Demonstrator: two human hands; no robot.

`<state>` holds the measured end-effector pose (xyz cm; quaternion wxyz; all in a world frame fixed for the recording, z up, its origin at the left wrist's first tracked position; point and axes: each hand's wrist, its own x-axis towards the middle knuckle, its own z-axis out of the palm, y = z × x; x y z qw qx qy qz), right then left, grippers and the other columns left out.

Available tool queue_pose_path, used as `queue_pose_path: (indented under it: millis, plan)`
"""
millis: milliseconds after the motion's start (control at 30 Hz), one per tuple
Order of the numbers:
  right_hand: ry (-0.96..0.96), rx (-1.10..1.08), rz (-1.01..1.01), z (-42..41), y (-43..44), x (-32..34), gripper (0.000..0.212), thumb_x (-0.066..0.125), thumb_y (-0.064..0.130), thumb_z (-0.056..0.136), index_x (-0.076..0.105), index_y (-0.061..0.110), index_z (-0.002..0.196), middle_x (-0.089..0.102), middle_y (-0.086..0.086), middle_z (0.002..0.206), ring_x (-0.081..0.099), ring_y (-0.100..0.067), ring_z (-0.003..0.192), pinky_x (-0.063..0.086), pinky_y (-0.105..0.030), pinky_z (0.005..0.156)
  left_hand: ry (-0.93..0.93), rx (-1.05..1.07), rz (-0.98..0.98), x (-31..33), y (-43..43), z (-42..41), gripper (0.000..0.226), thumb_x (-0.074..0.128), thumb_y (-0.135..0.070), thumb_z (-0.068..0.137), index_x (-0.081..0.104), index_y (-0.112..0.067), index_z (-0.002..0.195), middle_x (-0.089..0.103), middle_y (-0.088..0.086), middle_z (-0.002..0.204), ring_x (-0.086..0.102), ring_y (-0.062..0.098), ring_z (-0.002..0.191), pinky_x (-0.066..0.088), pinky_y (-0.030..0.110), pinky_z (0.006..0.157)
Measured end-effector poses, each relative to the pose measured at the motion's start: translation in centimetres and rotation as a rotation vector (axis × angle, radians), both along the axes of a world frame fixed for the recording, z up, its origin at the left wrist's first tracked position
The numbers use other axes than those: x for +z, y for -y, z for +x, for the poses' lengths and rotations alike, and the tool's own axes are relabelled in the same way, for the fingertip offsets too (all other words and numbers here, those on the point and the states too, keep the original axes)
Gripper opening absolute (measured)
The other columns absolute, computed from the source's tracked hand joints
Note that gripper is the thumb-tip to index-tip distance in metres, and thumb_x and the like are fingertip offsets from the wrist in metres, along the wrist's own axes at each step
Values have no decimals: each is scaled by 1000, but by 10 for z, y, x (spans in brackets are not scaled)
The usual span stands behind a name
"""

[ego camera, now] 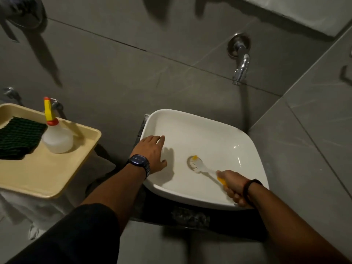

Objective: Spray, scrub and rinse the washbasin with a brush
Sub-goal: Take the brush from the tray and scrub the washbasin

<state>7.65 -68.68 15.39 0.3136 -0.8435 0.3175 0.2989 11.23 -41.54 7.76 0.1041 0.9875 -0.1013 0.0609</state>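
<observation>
A bathroom: white washbasin [205, 134], wall tap [240, 61], grey tiles [114, 73].

Dim, greyish light; the white washbasin [205, 130] is brightest, with small glare spots inside. Hard shadows fall left of it. Edges bend and blur.

Glossy basin, matt tiles, lots of plastic

We see a smooth, shiny white ceramic-looking washbasin [209, 134] against matt grey wall tiles [114, 77], with a polished chrome metal tap [241, 70]. The brush [200, 166] looks like white and yellow plastic, the spray bottle [57, 138] cloudy plastic, the tray [47, 174] matt cream plastic, and the dark cloth [18, 139] coarse and knitted.
</observation>
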Motion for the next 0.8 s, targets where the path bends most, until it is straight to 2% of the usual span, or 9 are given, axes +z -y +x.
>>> queue_pose_path:
  millis: [133, 300, 400, 467, 567, 633, 700, 767, 800]
  plan:
    - [84, 39, -56, -11, -3, 4, 45, 42, 47, 91, 45, 11, 63, 39, -1, 36, 28, -13, 23, 26, -14, 37, -19, 12, -8, 2, 3, -2, 88, 59, -54, 75, 23, -13, 143, 43, 8, 141, 38, 27, 128, 31, 39, 106]
    - [-7, 78, 93, -24, -12, -2, 50, 43, 55, 87, 44, 15, 58, 39, 3, 35, 29, -12, 26, 24, -14, 36, -27, 7, 2, 4, 3, -2, 88, 59, -54, 75, 22, -12, 143, 43, 8, 141, 38, 26, 128, 32, 38, 106]
    - [178, 114, -105, -21, -6, -6, 46, 44, 51, 90, 58, 8, 80, 61, -6, 64, 56, -21, 52, 41, -26, 53, -29, 18, -2, 4, 3, -3, 88, 59, -55, 75, 22, -13, 143, 42, 8, 142, 38, 26, 129, 32, 38, 106]
    - [215, 82, -205, -20, 1, -7, 46, 43, 49, 90, 60, 6, 95, 65, -12, 85, 60, -27, 72, 43, -31, 64, -18, 17, -2, 4, 4, -3, 87, 59, -54, 75, 24, -12, 143, 43, 8, 141, 38, 26, 128, 32, 38, 106]
    - [119, 24, -64, -22, 2, -9, 43, 44, 49, 88, 56, 9, 76, 56, -4, 49, 49, -17, 36, 36, -20, 42, -4, 10, 2, 3, 3, -2, 86, 58, -53, 75, 25, -11, 142, 44, 9, 140, 38, 27, 128, 32, 38, 106]
    - [91, 24, -18, -23, 0, -8, 46, 44, 51, 88, 51, 11, 68, 47, 1, 35, 38, -14, 25, 31, -16, 37, -4, 11, 1, 2, 3, -2, 86, 58, -54, 75, 25, -11, 142, 44, 9, 140, 38, 27, 128, 32, 39, 106]
    - [168, 31, -93, -22, 3, -8, 49, 43, 52, 89, 59, 6, 82, 65, -8, 58, 58, -22, 48, 45, -25, 49, -11, 10, -2, 2, 3, -2, 87, 58, -54, 75, 24, -11, 142, 43, 9, 140, 38, 27, 128, 32, 39, 106]
    - [226, 15, -226, -22, 9, -11, 53, 43, 53, 90, 61, 4, 99, 69, -16, 92, 65, -32, 81, 49, -35, 71, -14, 12, -5, 2, 3, -2, 87, 58, -54, 75, 23, -12, 143, 43, 8, 141, 37, 26, 129, 32, 39, 107]
    - [222, 0, -214, -25, 8, -11, 52, 43, 53, 90, 61, 5, 97, 68, -15, 91, 64, -31, 79, 49, -34, 69, -14, 13, -3, 2, 3, -2, 87, 58, -55, 75, 23, -12, 143, 43, 8, 141, 37, 26, 129, 32, 39, 107]
